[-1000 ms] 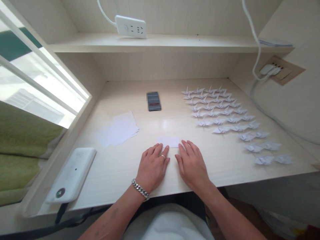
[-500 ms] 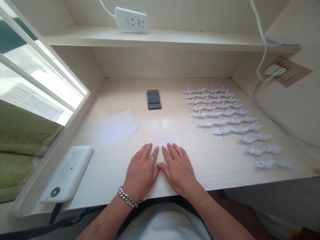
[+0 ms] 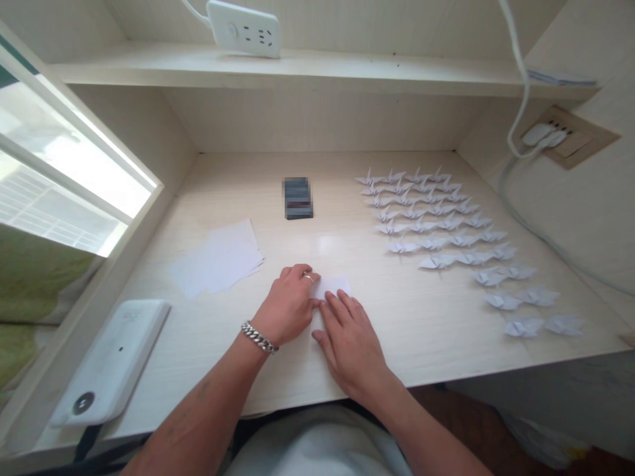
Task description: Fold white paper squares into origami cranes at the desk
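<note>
A small white folded paper (image 3: pixel 333 285) lies on the pale wooden desk (image 3: pixel 426 330) in front of me. My left hand (image 3: pixel 288 305), with a ring and a chain bracelet, has its fingers curled at the paper's left edge and seems to pinch it. My right hand (image 3: pixel 348 337) lies flat on the paper's near part, fingers stretched out. Most of the paper is hidden beneath both hands.
A loose stack of white sheets (image 3: pixel 218 258) lies to the left. Rows of several folded paper cranes (image 3: pixel 436 225) fill the right side. A dark blurred phone (image 3: pixel 298 198) lies at the back, a white power bank (image 3: pixel 112 360) at the near left, a power strip (image 3: pixel 244 30) on the shelf.
Both hands have come together over the paper. The left hand went from flat to curled at the paper's left edge; the right slid left onto it.
</note>
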Demonstrator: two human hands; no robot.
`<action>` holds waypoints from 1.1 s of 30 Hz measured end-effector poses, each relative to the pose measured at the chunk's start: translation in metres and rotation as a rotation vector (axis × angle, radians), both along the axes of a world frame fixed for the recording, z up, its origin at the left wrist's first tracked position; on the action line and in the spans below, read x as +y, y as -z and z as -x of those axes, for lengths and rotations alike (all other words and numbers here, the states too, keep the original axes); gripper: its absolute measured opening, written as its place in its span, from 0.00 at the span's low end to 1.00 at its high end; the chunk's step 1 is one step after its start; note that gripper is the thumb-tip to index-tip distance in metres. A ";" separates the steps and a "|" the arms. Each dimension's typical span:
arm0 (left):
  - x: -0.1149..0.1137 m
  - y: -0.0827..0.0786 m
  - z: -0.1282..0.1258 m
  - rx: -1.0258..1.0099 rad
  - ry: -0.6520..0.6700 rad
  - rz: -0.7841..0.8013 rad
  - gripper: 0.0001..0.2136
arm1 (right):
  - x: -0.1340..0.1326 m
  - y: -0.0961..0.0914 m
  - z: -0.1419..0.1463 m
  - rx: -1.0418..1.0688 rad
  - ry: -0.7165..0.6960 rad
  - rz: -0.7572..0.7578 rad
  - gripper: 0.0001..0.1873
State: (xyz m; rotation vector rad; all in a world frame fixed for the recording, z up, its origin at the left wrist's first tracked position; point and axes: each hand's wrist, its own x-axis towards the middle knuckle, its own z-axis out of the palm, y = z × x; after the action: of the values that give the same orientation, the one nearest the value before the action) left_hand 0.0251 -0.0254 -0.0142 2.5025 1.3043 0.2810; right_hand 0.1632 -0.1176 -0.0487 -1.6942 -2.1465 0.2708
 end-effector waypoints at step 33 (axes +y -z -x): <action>-0.011 -0.010 -0.002 -0.272 -0.214 0.276 0.06 | 0.003 0.006 -0.026 0.498 0.273 -0.107 0.26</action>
State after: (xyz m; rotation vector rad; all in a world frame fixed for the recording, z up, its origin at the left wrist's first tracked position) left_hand 0.0267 -0.0363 -0.0041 2.0208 1.3909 0.4395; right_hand 0.1887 -0.1147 -0.0543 -1.6252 -1.5291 0.4373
